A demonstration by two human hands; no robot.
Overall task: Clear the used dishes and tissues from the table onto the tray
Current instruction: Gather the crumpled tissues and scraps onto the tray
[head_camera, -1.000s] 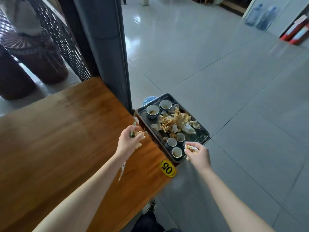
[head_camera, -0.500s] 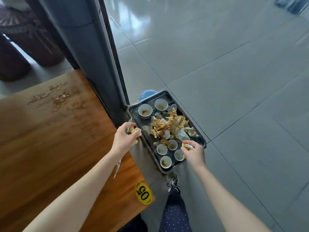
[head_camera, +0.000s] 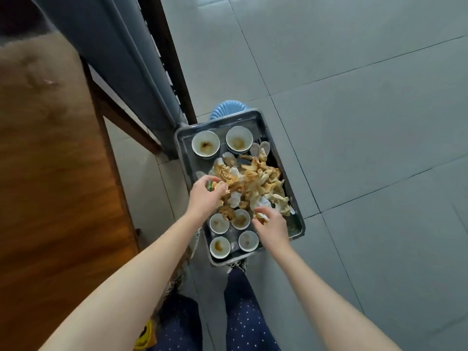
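Clutching a stained tissue wad with a scrap of green showing in it, the left hand has its grip closed, fingers curled round the paper. The right hand is also closed, pinching a smaller tissue at its fingertips.

Both grips hang over the tray, not the worktop. The heap of used tissues lies between them: just right of and touching the left grip, and just beyond and left of the right one. The left hand looks nearer, since its wad meets the heap's left edge, inside the tray's left rim. Opening the fingers there should be enough.

The right grip is over the near end, beside the four small cups, with one cup just to its left. A straight drop might land in a cup, so a short push forward to the heap seems safer.

The tray's long axis runs away from the person. Two larger bowls and some spoons sit at its far end, and it rests on a blue stool. The worktop stands well to the left, with bare floor between it and the tray.
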